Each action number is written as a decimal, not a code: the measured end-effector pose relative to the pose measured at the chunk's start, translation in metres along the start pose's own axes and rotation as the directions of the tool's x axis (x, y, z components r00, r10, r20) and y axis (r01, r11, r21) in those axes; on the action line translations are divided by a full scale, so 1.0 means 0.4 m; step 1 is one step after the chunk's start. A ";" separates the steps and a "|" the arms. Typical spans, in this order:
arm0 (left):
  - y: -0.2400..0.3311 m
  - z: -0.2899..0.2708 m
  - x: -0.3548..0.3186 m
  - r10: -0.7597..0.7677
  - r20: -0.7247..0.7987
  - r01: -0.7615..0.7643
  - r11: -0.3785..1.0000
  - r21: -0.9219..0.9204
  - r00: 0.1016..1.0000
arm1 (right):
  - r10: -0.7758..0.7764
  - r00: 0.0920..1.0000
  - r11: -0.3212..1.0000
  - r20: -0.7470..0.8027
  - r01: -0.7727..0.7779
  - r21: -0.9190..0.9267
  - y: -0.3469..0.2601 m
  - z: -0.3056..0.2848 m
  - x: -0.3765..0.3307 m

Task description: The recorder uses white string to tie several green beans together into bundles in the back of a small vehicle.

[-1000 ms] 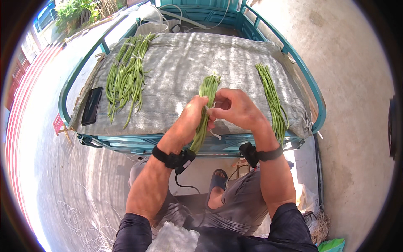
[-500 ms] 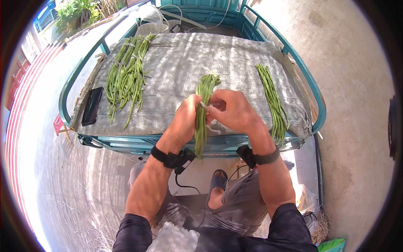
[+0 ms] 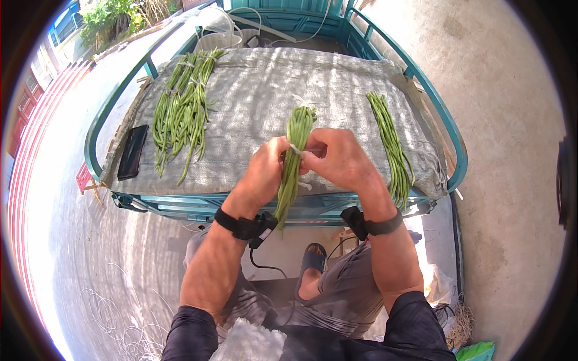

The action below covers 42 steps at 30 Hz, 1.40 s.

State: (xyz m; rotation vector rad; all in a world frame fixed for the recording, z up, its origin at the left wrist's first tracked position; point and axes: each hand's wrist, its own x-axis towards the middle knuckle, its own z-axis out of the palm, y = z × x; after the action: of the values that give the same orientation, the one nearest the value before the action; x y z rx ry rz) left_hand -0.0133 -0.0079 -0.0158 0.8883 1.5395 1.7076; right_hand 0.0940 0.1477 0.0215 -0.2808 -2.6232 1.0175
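Observation:
A bundle of long green beans [image 3: 291, 180] hangs between my hands over the near edge of a cloth-covered cart bed. My left hand [image 3: 268, 168] is closed round its left side. A white tie [image 3: 295, 148] circles the bundle at mid-length, and my right hand [image 3: 337, 156] pinches that tie at the bundle's right side. Another white tie [image 3: 305, 105] binds the far end. Some fingertips of both hands are hidden behind the beans and knuckles. Black straps with small devices sit on both wrists.
Tied bean bundles [image 3: 183, 102] lie at the far left, with a black phone [image 3: 132, 152] near them. Loose long beans [image 3: 390, 147] rest at the right. Grey woven cloth [image 3: 259, 84] covers the bed, and teal rails [image 3: 436, 99] border it. White buckets [image 3: 220, 41] stand behind.
The bundle has tilted, its top shifting right and its lower end swinging left. The tie around its middle now shows more fully. Both hands keep nearly the same place.

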 end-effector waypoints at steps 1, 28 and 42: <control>0.001 -0.001 0.001 0.053 0.059 -0.057 0.997 0.056 0.997 | 0.005 1.000 1.000 -0.009 -0.005 -0.005 -0.002 -0.004 -0.002; -0.022 -0.003 0.016 -0.022 0.141 0.070 0.938 -0.341 0.990 | -0.072 0.996 0.994 -0.058 0.067 -0.083 0.020 -0.013 -0.001; -0.029 0.013 0.010 -0.045 0.047 0.055 0.964 -0.262 0.998 | -0.033 0.998 0.999 0.056 0.033 -0.004 0.003 -0.031 -0.007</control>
State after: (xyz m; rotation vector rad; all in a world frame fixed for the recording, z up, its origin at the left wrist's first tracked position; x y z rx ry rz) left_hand -0.0108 -0.0006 -0.0267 0.7361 1.2604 1.7944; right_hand 0.1009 0.1555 0.0286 -0.2128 -2.6713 1.0227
